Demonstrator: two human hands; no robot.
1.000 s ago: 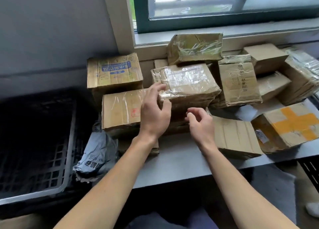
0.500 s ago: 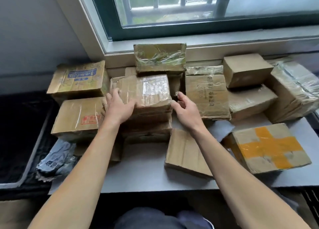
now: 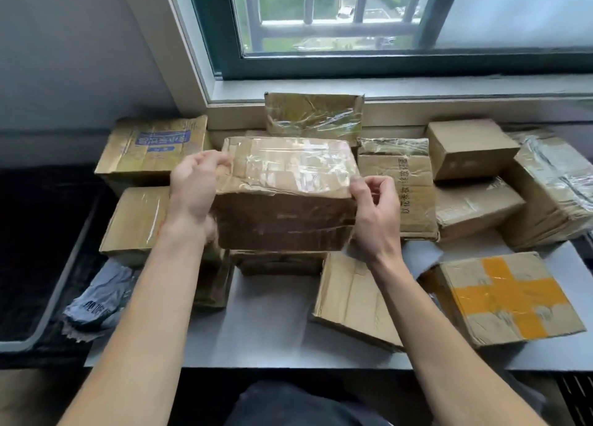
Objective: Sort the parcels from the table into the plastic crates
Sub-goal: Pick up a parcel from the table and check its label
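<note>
A tape-wrapped cardboard parcel (image 3: 285,194) is held between both hands above the pile on the grey table (image 3: 266,326). My left hand (image 3: 194,194) grips its left end, fingers curled over the top edge. My right hand (image 3: 373,210) grips its right end, thumb and fingers at the upper corner. A black plastic crate (image 3: 48,300) with a grey rim sits left of the table, lower down. Its inside is dark.
Several more cardboard parcels crowd the table: one with blue print (image 3: 154,149) at the back left, one with an orange tape cross (image 3: 507,300) at the front right, a flat one (image 3: 353,300) in front. A grey mailer bag (image 3: 96,303) hangs at the table's left edge. The window sill runs behind.
Both hands have closed round the taped parcel's ends and lifted it off the stack toward me. The view has swung right, away from the crate.
</note>
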